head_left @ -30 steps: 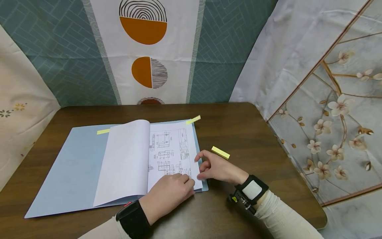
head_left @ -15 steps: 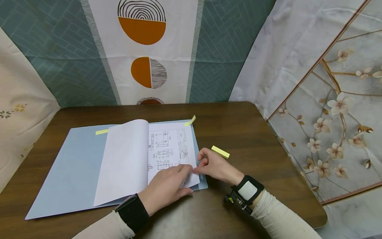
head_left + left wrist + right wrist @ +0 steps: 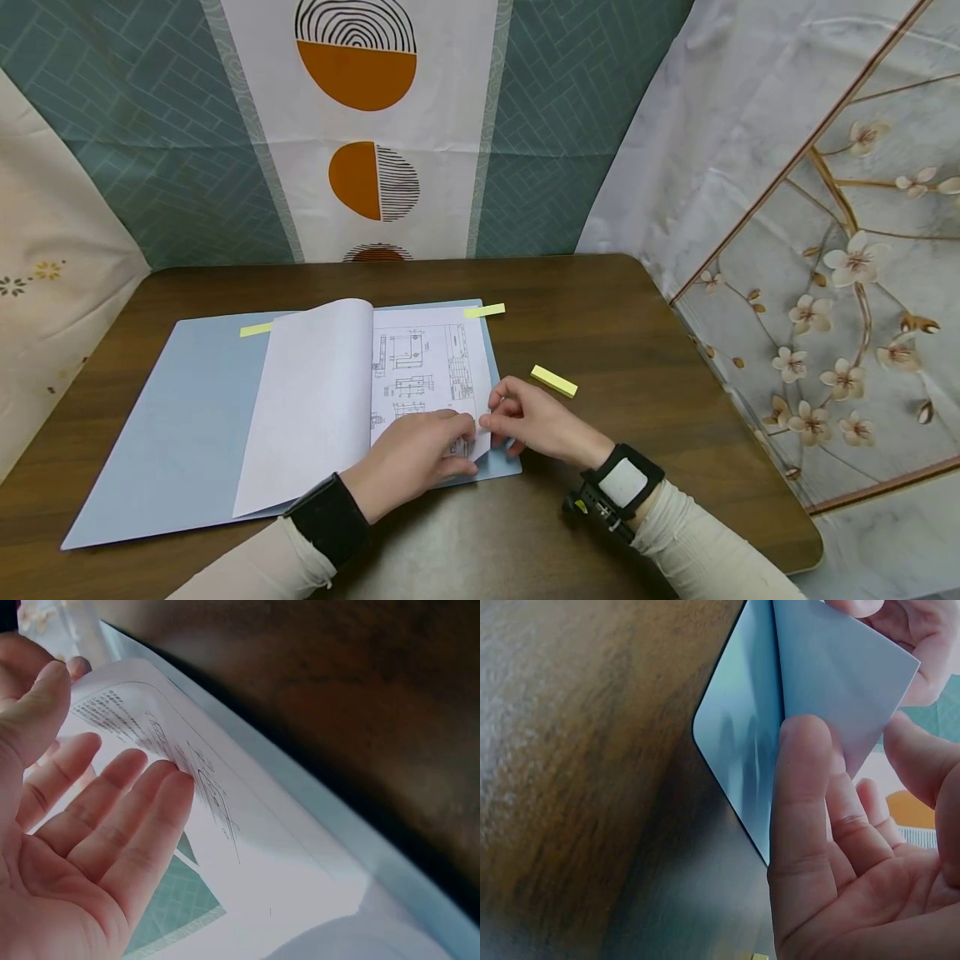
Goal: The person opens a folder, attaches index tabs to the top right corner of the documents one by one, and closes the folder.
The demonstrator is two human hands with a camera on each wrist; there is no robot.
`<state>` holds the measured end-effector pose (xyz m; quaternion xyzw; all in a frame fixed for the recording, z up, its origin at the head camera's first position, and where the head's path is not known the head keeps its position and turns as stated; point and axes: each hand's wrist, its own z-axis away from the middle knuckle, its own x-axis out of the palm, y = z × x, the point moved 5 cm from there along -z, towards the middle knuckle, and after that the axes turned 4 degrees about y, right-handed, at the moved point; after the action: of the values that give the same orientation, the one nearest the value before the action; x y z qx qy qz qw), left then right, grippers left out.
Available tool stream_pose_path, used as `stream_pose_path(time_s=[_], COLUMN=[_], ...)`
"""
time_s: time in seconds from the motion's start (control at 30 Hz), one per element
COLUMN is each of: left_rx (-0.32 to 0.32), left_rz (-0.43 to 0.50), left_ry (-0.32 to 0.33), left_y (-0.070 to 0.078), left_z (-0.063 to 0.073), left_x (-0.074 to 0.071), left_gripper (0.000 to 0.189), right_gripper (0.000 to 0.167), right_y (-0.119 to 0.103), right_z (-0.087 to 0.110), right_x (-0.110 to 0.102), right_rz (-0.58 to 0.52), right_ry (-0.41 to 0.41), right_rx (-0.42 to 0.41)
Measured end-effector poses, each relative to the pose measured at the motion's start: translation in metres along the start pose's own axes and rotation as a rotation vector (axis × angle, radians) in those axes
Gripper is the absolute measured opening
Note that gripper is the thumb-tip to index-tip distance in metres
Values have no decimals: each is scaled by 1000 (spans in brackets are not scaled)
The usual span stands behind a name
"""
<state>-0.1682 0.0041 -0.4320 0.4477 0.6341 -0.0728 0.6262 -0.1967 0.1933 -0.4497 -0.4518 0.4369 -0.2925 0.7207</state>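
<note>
A blue folder [image 3: 180, 417] lies unfolded on the table, holding sheets of paper. One white sheet [image 3: 318, 400] is turned over to the left. Under my hands is a sheet with a technical drawing [image 3: 427, 350], its lower right corner bent up off the folder. My left hand [image 3: 416, 450] is over the lower part of this drawing sheet, fingers lightly bent against its printed side. My right hand [image 3: 536, 421] is at the sheet's right edge. In the right wrist view its thumb and fingers pinch the lifted drawing sheet [image 3: 840, 675].
Yellow sticky tabs [image 3: 484, 311] [image 3: 256, 330] stick out at the tops of the pages. A pad of yellow sticky tabs [image 3: 554, 382] lies on the brown table [image 3: 600, 325] beyond the right hand. Patterned cloths [image 3: 540, 125] hang behind and beside the table.
The left hand has shifted slightly up and left on the drawing sheet. The sheet's lower right corner has risen off the folder. The right hand has closed on its edge; the upper tab swayed.
</note>
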Motion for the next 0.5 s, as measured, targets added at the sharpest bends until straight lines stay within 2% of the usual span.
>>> stream_pose_path(time_s=[0.3, 0.5], left_rx=[14, -38], left_rz=[20, 23], left_ry=[-2, -11], left_y=[-3, -5], left_z=[0, 0], left_x=[-3, -4], left_gripper=[30, 33], right_gripper=[33, 31], right_y=[0, 2], right_z=[1, 3], right_x=[0, -2], right_rz=[-8, 13], right_ry=[-22, -15], right_rx=[-18, -7])
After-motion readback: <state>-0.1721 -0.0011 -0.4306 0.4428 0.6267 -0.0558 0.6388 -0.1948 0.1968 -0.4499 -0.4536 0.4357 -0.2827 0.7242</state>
